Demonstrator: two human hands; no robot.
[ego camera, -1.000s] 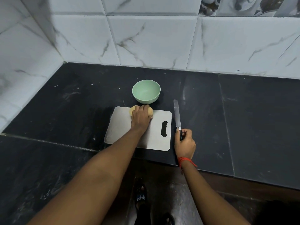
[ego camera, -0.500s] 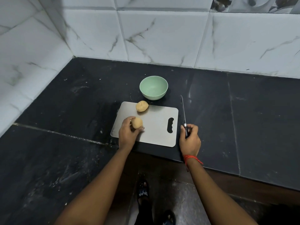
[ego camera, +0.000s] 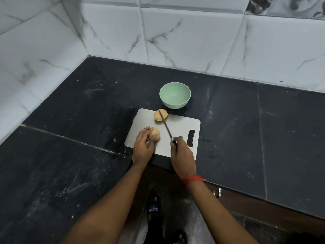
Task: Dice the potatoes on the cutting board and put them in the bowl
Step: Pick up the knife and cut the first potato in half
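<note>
A grey cutting board (ego camera: 179, 131) lies on the black counter with two whole potatoes on it. My left hand (ego camera: 143, 147) grips the near potato (ego camera: 155, 133) at the board's left part. The far potato (ego camera: 161, 115) rests at the board's back edge. My right hand (ego camera: 182, 154) holds the black handle of a knife (ego camera: 165, 125); its blade points away from me, above the board and across the far potato. An empty pale green bowl (ego camera: 175, 95) stands just behind the board.
White marble-look tiled walls meet in a corner at the back left. The black stone counter (ego camera: 246, 129) stretches left and right of the board. Its front edge runs under my forearms, with the floor and my sandalled feet (ego camera: 154, 208) below.
My right hand has lifted the knife from the counter at the board's right and swung it over the board. My left hand, with one potato pulled toward me, stays at the board's left.
</note>
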